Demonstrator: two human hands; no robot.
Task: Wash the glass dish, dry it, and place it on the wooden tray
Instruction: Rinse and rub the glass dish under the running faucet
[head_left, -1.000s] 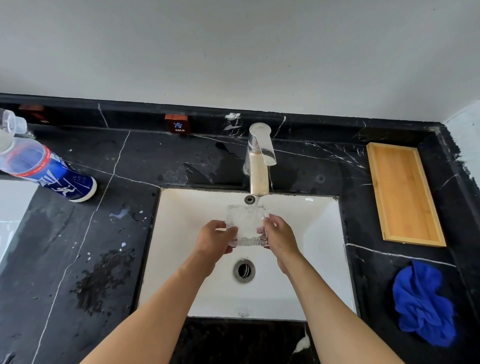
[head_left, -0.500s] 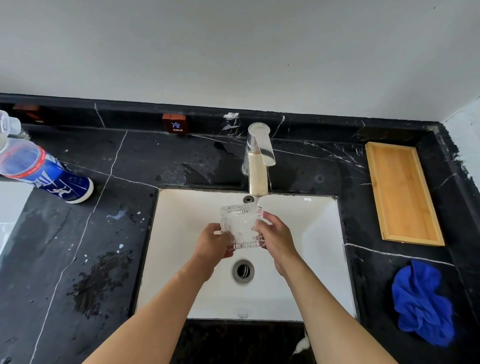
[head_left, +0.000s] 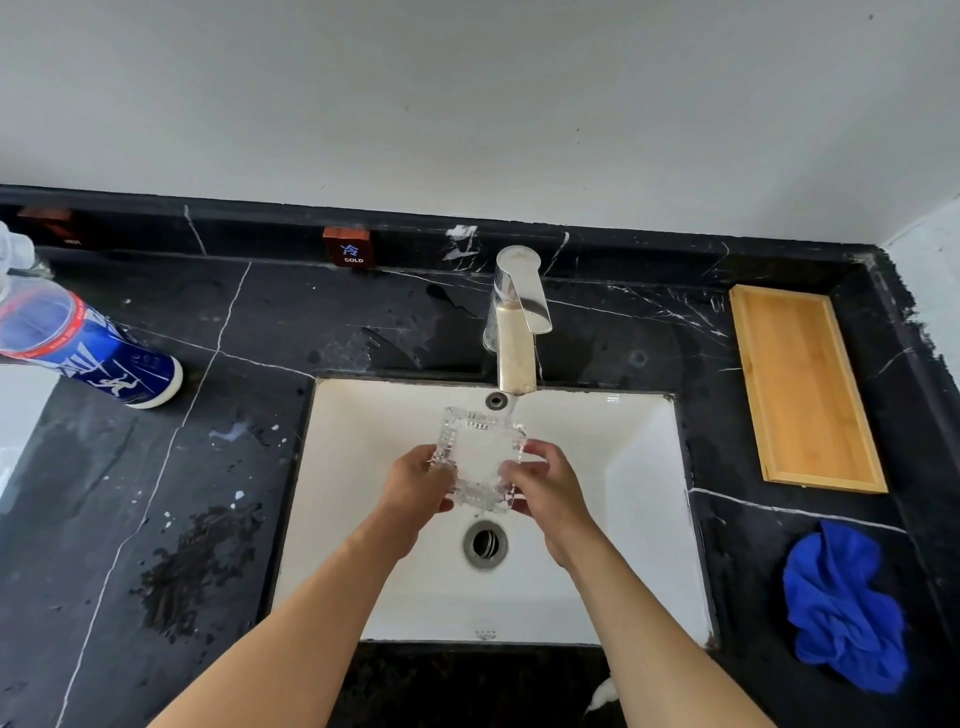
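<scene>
While both hands (head_left: 483, 486) grip it, the glass dish (head_left: 480, 457) sits under the faucet (head_left: 517, 332).

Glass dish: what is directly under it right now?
Under the glass dish, held by both hands, lie the white sink and its drain. Basin directly beneath is blurred through glass.

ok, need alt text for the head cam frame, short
Both bare hands, left hand and right hand, hold a clear square cut-glass dish under the chrome faucet over a white rectangular sink. On the black marble counter, an empty wooden tray and crumpled blue cloth lie right; a blue-labelled plastic bottle lies left.
</scene>
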